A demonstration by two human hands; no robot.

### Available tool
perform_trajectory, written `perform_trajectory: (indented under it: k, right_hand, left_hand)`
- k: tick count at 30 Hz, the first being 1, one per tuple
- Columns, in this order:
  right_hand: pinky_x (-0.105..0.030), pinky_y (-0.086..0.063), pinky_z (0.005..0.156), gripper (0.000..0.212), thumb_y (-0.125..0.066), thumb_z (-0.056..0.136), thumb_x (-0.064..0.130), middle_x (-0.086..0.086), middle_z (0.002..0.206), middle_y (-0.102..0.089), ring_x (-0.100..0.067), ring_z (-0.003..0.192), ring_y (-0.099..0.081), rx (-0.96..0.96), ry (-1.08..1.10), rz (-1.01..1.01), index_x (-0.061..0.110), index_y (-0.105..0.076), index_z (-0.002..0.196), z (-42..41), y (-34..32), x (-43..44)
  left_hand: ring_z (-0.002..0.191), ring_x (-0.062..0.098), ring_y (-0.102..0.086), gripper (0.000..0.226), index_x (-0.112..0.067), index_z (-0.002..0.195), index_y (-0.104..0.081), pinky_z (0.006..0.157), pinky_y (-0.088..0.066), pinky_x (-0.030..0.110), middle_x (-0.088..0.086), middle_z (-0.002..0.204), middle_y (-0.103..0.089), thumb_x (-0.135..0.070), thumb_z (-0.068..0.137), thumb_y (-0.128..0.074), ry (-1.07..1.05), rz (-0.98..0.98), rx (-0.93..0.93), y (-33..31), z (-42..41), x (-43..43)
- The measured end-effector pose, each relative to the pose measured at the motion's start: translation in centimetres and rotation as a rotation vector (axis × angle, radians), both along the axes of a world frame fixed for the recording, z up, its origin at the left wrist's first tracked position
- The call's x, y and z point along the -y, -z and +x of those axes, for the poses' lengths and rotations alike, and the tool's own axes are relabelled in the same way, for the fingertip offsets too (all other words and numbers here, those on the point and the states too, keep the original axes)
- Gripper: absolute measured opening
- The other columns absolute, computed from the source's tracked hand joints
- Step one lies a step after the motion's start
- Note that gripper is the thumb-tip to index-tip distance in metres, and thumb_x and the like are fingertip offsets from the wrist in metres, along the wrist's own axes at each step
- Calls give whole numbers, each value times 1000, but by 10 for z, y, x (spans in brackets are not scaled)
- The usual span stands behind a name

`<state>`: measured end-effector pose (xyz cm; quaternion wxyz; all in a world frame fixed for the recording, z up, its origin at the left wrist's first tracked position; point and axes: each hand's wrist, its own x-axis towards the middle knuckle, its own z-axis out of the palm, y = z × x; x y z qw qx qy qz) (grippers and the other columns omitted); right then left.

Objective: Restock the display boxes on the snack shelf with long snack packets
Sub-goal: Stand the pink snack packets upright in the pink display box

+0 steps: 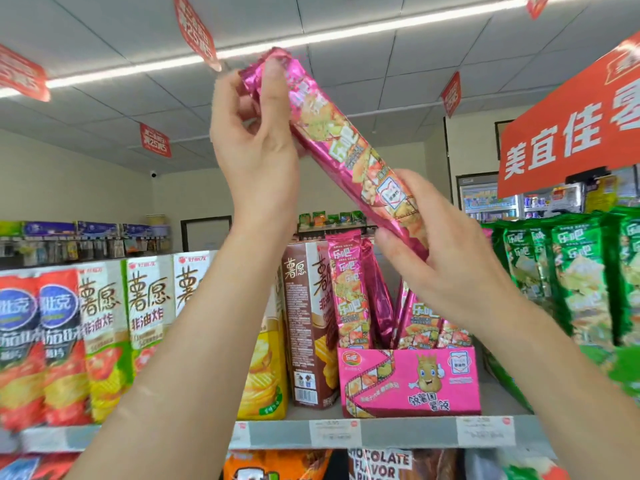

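On your left stands a row of white upright cartons (149, 299) with brown lettering, with red tomato-print bags (52, 341) beyond them. A brown carton (304, 341) stands just beside a yellow carton (266, 375) near the middle. Above you, red paper tags (195, 29) hang from the ceiling (104, 36), and an orange banner (571, 133) with white characters fills your upper right.

Long pink packet (349, 157), shiny foil, held tilted in the air, top end up-left, bottom end down-right, above the pink display box (408, 382). My left hand (256, 150) pinches the top end and my right hand (446, 258) grips the bottom end. The box is open-topped, with matching standing packets (348, 292) upright inside.
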<state>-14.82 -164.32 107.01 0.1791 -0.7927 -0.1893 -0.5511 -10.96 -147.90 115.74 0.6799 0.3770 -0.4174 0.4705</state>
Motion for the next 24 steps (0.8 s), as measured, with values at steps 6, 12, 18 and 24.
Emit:
perform_trajectory:
  k: [6, 12, 18, 24]
  right_hand:
    - [-5, -36, 57, 37, -46, 98, 42, 26, 83, -59, 3, 65, -57, -18, -291, 172, 28, -48, 132, -23, 48, -23]
    - [-7, -43, 60, 35, -44, 94, 52, 20, 92, -67, -3, 78, -65, -193, -461, 410, 34, -53, 122, -34, 108, -45]
    - [-11, -48, 70, 37, -43, 91, 56, 21, 100, -67, 2, 89, -64, -265, -519, 547, 35, -57, 119, -36, 137, -60]
    - [-5, -40, 87, 65, -41, 86, 66, 24, 121, -62, 7, 115, -55, -327, -542, 621, 28, -51, 137, -38, 152, -59]
  left_hand:
    - [73, 10, -65, 16, -13, 96, -65, 64, -53, 25, -8, 77, -69, -28, 98, -58, 291, 193, -168, 28, 3, -2]
    - [67, 15, -56, 21, -11, 86, -73, 56, -47, 24, 5, 75, -63, -27, 95, -63, 312, 152, -343, 79, 2, 4]
    - [57, 11, -59, 11, -9, 98, -64, 55, -51, 24, 2, 71, -62, -19, 94, -63, 500, 107, -499, 105, -3, 10]
    - [60, 10, -62, 33, -8, 122, -55, 58, -53, 26, -2, 76, -68, -12, 91, -65, 512, 210, -515, 127, -6, 11]
